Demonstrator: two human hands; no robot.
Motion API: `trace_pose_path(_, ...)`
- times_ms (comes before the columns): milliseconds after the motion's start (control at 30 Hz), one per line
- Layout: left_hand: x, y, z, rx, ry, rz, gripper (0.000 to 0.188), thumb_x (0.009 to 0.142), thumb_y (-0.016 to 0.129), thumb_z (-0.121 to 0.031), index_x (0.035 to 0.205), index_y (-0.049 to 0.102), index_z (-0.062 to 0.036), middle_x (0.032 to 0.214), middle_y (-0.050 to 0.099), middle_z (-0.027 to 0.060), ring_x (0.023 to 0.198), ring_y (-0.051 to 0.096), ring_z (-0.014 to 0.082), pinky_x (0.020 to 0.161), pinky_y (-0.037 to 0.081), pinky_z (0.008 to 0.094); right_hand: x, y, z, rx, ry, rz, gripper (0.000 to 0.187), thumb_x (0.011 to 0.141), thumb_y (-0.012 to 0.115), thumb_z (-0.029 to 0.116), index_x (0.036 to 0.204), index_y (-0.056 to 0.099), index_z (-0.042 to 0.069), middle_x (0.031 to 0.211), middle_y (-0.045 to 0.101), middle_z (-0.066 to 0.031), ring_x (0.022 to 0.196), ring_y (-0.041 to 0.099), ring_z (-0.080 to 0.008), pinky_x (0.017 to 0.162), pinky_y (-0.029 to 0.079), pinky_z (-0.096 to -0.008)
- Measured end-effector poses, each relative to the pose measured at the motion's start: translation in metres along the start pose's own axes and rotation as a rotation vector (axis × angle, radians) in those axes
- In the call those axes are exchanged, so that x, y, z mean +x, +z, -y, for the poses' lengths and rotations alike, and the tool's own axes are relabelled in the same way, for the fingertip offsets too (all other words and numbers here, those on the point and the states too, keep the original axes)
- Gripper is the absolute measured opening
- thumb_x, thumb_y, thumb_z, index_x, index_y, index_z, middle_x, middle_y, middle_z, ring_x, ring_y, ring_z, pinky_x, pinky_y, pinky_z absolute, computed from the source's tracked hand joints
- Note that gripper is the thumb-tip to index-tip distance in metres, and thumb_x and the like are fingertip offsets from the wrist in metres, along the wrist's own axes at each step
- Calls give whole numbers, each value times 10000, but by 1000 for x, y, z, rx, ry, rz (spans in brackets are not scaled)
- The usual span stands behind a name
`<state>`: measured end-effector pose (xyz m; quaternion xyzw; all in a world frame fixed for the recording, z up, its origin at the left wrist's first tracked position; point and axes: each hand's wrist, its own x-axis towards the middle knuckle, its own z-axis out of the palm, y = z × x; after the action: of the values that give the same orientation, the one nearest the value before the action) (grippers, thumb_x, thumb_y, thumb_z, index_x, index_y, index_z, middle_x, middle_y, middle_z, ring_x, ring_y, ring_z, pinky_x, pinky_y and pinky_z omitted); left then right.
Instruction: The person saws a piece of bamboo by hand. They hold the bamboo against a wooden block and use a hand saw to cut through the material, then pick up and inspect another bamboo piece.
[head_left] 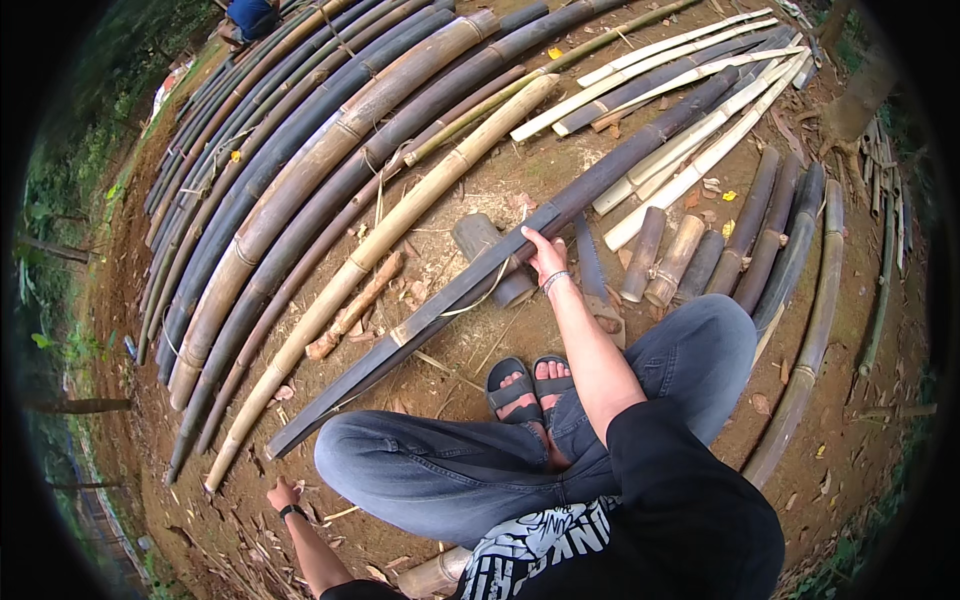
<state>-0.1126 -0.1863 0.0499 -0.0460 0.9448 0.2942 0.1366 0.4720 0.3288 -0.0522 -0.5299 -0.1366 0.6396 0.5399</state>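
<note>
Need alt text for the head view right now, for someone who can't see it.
A seated person's right hand rests on a long dark split bamboo pole lying across a short log; the left hand touches the dirt ground behind. A saw lies beside the right hand, with many bamboo poles around.

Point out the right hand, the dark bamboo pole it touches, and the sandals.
right hand (545,258), head view, back of hand
dark bamboo pole (610,170), head view, mid-length
sandals (528,385), head view, straps
</note>
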Motion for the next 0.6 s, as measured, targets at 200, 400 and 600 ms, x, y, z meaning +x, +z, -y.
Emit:
trace_pose_path(200, 40, -12, 32, 25, 117, -224, 621, 815, 699, -271, 1262, 535, 128, 1186, 636, 264, 1121, 621, 290, 887, 498, 376, 10, 11, -13, 25, 4, 48, 727, 700, 874, 281, 1215, 468, -33, 1186, 600, -177, 1080, 619, -276, 926, 490, -439)
trace_pose_path(400, 28, -5, 0, -503, -220, -68, 732, 864, 659, -385, 1471, 376, -91, 1479, 403, 170, 1322, 412, 405, 972, 435, 587, 5, 7, -8, -20, 14, 22, 601, 776, 827, 193, 1206, 471, -31, 1187, 597, -156, 1068, 632, -263, 934, 529, -431)
trace_pose_path(600, 45, 24, -10, -205, -47, 84, 710, 903, 626, -421, 1459, 380, -55, 1477, 411, 169, 1304, 427, 387, 971, 416, 599, 14, -6, -9, -43, -9, -6, 653, 744, 843, 234, 1212, 475, -33, 1180, 605, -164, 1072, 625, -266, 934, 508, -434)
